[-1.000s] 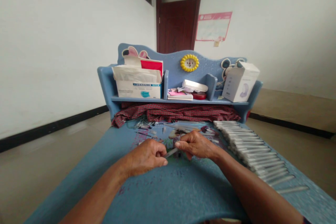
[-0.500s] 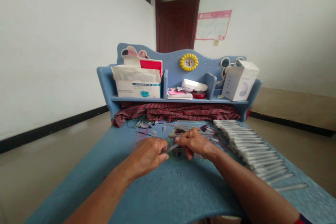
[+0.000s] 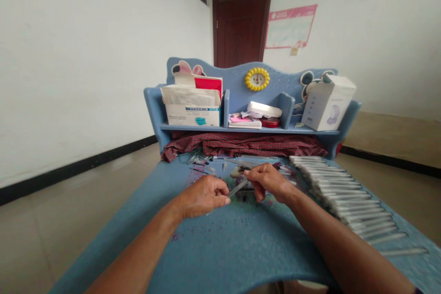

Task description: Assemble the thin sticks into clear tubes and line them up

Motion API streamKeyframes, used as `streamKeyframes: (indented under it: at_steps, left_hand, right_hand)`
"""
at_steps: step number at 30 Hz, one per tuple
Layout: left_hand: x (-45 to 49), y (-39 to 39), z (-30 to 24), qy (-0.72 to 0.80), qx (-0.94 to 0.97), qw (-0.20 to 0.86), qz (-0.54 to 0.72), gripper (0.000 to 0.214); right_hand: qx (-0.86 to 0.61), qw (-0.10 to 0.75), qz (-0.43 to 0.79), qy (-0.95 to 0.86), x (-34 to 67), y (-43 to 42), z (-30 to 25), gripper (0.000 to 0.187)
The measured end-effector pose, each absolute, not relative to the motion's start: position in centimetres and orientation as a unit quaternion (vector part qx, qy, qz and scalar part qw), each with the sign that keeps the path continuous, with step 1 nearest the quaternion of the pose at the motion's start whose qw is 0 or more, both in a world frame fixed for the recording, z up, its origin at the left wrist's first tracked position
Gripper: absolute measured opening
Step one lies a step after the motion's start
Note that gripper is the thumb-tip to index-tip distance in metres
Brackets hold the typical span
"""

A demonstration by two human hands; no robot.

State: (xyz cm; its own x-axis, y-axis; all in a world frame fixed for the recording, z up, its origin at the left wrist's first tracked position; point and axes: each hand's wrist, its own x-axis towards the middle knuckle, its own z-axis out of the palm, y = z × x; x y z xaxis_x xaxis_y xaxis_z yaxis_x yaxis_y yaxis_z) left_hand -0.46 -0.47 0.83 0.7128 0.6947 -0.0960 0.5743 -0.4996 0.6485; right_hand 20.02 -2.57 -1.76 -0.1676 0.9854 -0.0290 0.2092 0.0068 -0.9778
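Over the middle of the blue table [image 3: 220,257], my left hand [image 3: 205,196] is closed round the near-left end of a slim, clear, pen-like tube [image 3: 238,187]. My right hand [image 3: 270,183] pinches the far-right end between thumb and fingers. The tube slants up to the right between the two hands, and both its ends are hidden by fingers. To the right lies a long row of similar pen-like tubes [image 3: 354,202], side by side and stacked. Small loose parts, some dark and some pale, lie scattered behind my hands, too blurred to name.
A blue shelf [image 3: 193,127] rises at the table's back. It holds a mask box [image 3: 193,115], a white carton [image 3: 329,103], papers [image 3: 244,122] and a round red tin [image 3: 270,122]. Red checked cloth [image 3: 248,144] lies bunched beneath it. A yellow-rimmed clock [image 3: 257,79] is on its back panel.
The view has swung slightly, shifting the scene to the right. Slightly more of the tube shows between my hands, which keep their hold on it.
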Motion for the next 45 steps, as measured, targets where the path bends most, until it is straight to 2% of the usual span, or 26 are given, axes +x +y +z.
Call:
streamKeyframes:
  at_steps: [7, 15, 20, 26, 34, 38, 45]
  left_hand:
    - [-0.5, -0.3, 0.6, 0.373, 0.852, 0.352, 0.104, 0.018]
    - [-0.8, -0.4, 1.6, 0.38, 0.847, 0.34, 0.151, 0.02]
    - [-3.3, 1.7, 1.6, 0.463, 0.813, 0.232, 0.267, 0.028]
    - [-4.6, 2.9, 0.4, 0.548, 0.823, 0.086, 0.123, 0.021]
    - [-2.2, 1.4, 0.0, 0.592, 0.806, -0.013, 0.002, 0.018]
    - [-2.0, 1.5, -0.4, 0.582, 0.813, 0.014, 0.0, 0.009]
    - [-2.8, 2.6, -1.2, 0.495, 0.847, 0.148, 0.126, 0.01]
  right_hand:
    - [-0.49, 0.378, 0.5, -0.605, 20.5, -2.3, -2.0, 0.038]
    - [-0.442, 0.395, 0.507, -0.626, 21.1, -2.3, -2.0, 0.031]
    - [-0.454, 0.453, 0.49, -0.59, 21.4, -2.4, -1.9, 0.026]
    - [-0.486, 0.468, 0.452, -0.584, 20.9, -2.5, -2.3, 0.026]
    - [-0.516, 0.436, 0.434, -0.595, 20.5, -2.3, -2.9, 0.025]
    - [-0.514, 0.448, 0.431, -0.591, 20.6, -2.2, -3.0, 0.026]
    - [-0.503, 0.516, 0.427, -0.545, 21.0, -2.1, -2.3, 0.026]
